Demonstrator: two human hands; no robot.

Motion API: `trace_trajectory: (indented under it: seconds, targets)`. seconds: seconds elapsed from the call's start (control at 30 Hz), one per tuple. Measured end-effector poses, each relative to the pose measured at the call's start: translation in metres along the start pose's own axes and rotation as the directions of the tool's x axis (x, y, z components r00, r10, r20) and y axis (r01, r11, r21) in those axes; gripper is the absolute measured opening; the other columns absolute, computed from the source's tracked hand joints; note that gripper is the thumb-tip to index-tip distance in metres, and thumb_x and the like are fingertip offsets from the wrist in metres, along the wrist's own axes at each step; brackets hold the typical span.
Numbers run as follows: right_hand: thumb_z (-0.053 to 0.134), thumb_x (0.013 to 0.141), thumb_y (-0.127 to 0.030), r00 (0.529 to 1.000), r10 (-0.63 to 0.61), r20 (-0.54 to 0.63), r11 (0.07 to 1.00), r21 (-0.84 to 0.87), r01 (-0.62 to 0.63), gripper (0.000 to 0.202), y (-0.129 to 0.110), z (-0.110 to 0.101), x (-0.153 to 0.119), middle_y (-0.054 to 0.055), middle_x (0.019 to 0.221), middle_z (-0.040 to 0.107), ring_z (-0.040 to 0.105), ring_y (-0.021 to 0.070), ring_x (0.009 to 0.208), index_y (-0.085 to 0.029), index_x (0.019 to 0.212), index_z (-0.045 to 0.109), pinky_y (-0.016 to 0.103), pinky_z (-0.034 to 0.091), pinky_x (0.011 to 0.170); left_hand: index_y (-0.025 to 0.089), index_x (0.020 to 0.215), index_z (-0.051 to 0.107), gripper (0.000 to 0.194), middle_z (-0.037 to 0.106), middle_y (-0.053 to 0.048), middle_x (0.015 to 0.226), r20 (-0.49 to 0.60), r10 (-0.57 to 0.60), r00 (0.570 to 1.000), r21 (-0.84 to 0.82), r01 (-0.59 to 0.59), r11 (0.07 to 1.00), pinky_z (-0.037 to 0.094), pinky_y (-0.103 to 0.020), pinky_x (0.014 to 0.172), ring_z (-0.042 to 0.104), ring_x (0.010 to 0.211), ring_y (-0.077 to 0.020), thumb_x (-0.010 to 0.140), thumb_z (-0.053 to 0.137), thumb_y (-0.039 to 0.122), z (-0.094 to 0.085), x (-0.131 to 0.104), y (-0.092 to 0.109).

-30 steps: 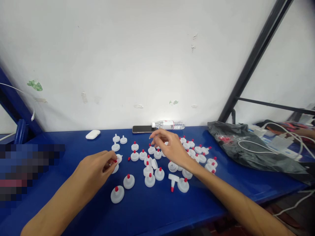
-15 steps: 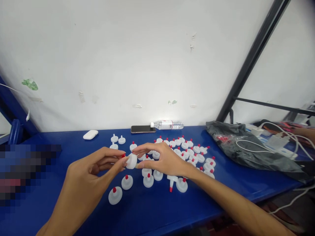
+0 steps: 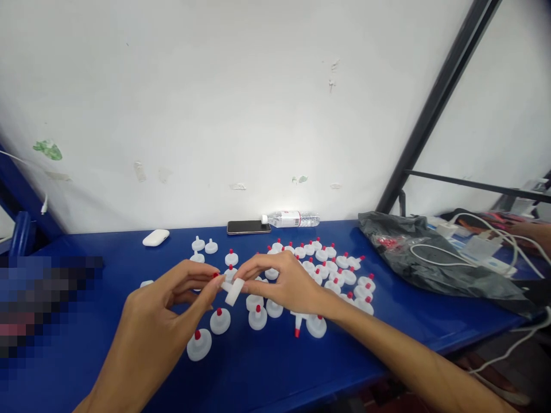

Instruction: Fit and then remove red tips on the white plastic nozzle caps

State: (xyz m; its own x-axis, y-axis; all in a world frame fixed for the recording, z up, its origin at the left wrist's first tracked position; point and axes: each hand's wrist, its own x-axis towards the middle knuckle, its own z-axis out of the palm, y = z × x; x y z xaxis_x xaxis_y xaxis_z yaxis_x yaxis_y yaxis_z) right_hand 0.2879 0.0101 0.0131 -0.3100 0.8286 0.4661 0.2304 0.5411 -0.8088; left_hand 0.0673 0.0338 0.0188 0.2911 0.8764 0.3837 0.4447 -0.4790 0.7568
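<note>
Between my two hands is a white nozzle cap (image 3: 235,292), tilted on its side with its spout toward the left. My left hand (image 3: 172,301) pinches the spout end, where a small red tip (image 3: 216,276) shows at the fingertips. The fingers of my right hand (image 3: 286,281) close on the wide round base of the same cap. Around and below the hands stand several more white caps with red tips, such as one cap (image 3: 220,322) just below my left fingertips and another cap (image 3: 257,318) under my right hand. Part of this group is hidden behind my right hand.
On the blue table (image 3: 267,367), several caps without red tips (image 3: 198,244) stand at the back left, near a white earbud case (image 3: 155,237). A phone (image 3: 248,228) and a water bottle (image 3: 290,219) lie against the wall. A grey plastic bag (image 3: 413,267) with cables is on the right.
The held cap has turned, so its base now shows edge-on and tilted instead of rounded. Both hands stay close together; the whole view has shifted slightly.
</note>
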Motion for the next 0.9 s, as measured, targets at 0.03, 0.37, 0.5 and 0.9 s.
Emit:
trace_trajectory:
  seconds: [0.03, 0.37, 0.5, 0.9]
  targets:
    - [0.071, 0.088, -0.037, 1.0, -0.006, -0.02, 1.0, -0.015, 0.006, 0.019, 0.0001, -0.0009, 0.0004, 0.002, 0.096, 0.075, 0.072, 0.0178, 0.089, -0.022, 0.1, 0.074, 0.03, 0.058, 0.083, 0.034, 0.093, 0.067, 0.027, 0.077, 0.007, 0.08, -0.034, -0.002, 0.999, 0.022, 0.002, 1.0, 0.06, -0.021, 0.057, 0.075, 0.068, -0.0176, 0.078, 0.069, 0.056, -0.0014, 0.001, -0.0011]
    - [0.069, 0.089, -0.031, 0.998, 0.007, -0.066, 0.998, -0.054, -0.011, 0.016, -0.0016, -0.0068, 0.0013, 0.001, 0.092, 0.076, 0.073, 0.0169, 0.082, -0.021, 0.101, 0.073, 0.029, 0.058, 0.077, 0.036, 0.094, 0.072, 0.031, 0.076, 0.005, 0.07, 0.038, -0.044, 0.998, 0.001, 0.044, 0.999, 0.057, -0.026, 0.044, 0.071, 0.055, -0.0204, 0.074, 0.067, 0.06, -0.0001, 0.0028, 0.0008]
    - [0.068, 0.09, -0.03, 0.999, 0.031, -0.045, 0.997, -0.064, -0.034, 0.014, -0.0002, -0.0067, 0.0011, 0.001, 0.089, 0.076, 0.073, 0.017, 0.081, -0.022, 0.101, 0.073, 0.029, 0.058, 0.074, 0.036, 0.091, 0.072, 0.026, 0.075, 0.005, 0.067, -0.035, -0.031, 0.999, 0.045, 0.033, 0.998, 0.055, -0.024, 0.044, 0.071, 0.056, -0.0203, 0.076, 0.067, 0.056, 0.0, 0.0028, -0.0003]
    - [0.066, 0.092, -0.026, 1.0, 0.019, -0.02, 0.995, -0.102, -0.021, 0.015, 0.0017, -0.0078, 0.002, -0.001, 0.088, 0.076, 0.07, 0.0165, 0.078, -0.024, 0.102, 0.077, 0.027, 0.055, 0.07, 0.038, 0.084, 0.073, 0.016, 0.074, 0.009, 0.066, 0.016, 0.045, 0.999, 0.072, -0.046, 0.996, 0.052, -0.021, 0.046, 0.068, 0.052, -0.0152, 0.079, 0.068, 0.052, 0.0014, 0.0024, -0.002]
